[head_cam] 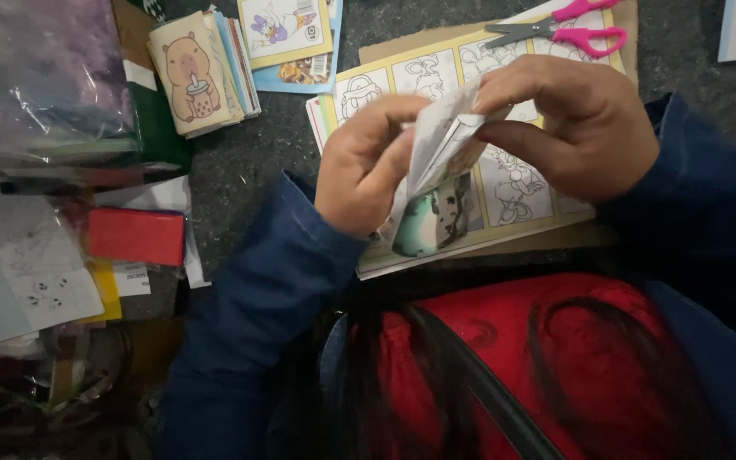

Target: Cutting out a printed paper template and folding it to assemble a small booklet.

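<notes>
My left hand (368, 162) and my right hand (572, 119) both grip a small folded paper piece (436, 175) with a coloured cartoon print, held upright between them above a yellow sheet of line-drawn cartoon pictures (504, 183). My left thumb and fingers pinch its left edge. The fingers of my right hand pinch its top right corner. Blue sleeves cover both arms.
Pink-handled scissors (560, 30) lie at the sheet's far edge. A stack of cartoon cards (202, 72) and more picture cards (287, 34) lie beyond. A red block (136, 236), plastic bags (40, 77) and loose papers (44, 273) crowd the left. A red garment (504, 366) fills the foreground.
</notes>
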